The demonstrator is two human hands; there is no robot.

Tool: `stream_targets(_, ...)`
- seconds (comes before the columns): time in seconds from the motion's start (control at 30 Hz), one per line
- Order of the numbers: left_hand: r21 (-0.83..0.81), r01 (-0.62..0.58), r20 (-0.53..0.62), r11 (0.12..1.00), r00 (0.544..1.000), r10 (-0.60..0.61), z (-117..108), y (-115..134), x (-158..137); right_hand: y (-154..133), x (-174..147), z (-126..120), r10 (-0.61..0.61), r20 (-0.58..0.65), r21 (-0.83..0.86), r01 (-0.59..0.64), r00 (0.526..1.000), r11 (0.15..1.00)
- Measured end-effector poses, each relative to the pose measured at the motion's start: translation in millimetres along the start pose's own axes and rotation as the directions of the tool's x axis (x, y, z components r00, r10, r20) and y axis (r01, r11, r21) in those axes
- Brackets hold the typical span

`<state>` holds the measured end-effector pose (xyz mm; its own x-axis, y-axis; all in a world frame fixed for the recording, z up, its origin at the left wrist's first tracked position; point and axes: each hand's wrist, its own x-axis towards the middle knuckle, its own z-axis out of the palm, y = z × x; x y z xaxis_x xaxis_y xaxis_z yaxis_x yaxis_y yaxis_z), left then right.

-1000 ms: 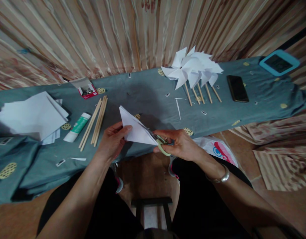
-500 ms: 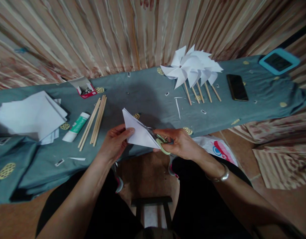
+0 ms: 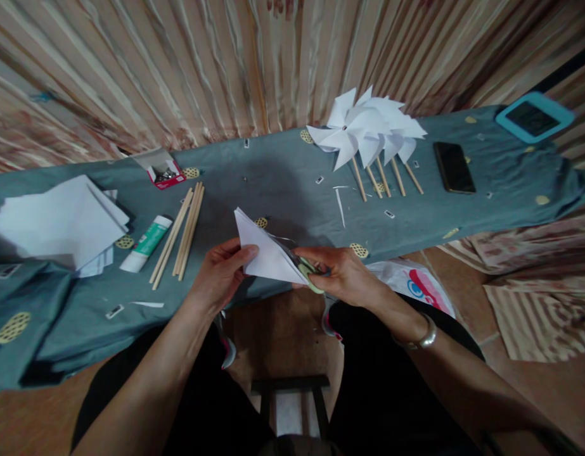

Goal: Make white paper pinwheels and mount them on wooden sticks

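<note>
A folded white sheet of paper (image 3: 268, 254), shaped like a triangle, is held up over the table's near edge. My left hand (image 3: 224, 269) pinches its left side, thumb on top. My right hand (image 3: 344, 272) is closed round the light green handles of a pair of scissors (image 3: 314, 278). The blades lie along the paper's upper right edge, partly hidden by the paper and my fingers. A thin white sliver curls up beside that edge.
On the cloth-covered table (image 3: 273, 158) lie stacked paper (image 3: 59, 221), a glue stick (image 3: 147, 244), wooden sticks (image 3: 190, 231) and a small red-and-white box (image 3: 166, 171). Several paper pinwheels (image 3: 363, 126), a phone (image 3: 454, 166) and a blue-framed device (image 3: 534, 118) are at the right.
The scissor handles have drawn closer together. A thin strip of paper now stands off the folded sheet's upper edge. Both hands stay in nearly the same place.
</note>
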<state>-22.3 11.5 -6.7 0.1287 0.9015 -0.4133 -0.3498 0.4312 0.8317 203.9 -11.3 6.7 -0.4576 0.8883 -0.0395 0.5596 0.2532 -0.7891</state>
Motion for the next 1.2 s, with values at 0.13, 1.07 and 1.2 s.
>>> stream_targets(0.13,0.001,0.024,0.029,1.0,0.999,-0.024,3.5,-1.1,-2.1,0.4,0.2,-0.2,-0.044,-0.016,-0.054,0.043,0.999,0.998)
stream_targets(1.07,-0.113,-0.073,-0.103,0.991,0.993,0.062,9.0,-7.9,14.7,36.6,9.6,-41.5,0.25,-0.435,-0.559,-0.477,0.865,0.678)
stream_targets(1.2,-0.17,-0.119,-0.093,0.978,0.99,0.104,9.8,-8.0,18.7,34.0,16.0,-49.3,0.315,-0.42,-0.672,-0.525,0.851,0.522)
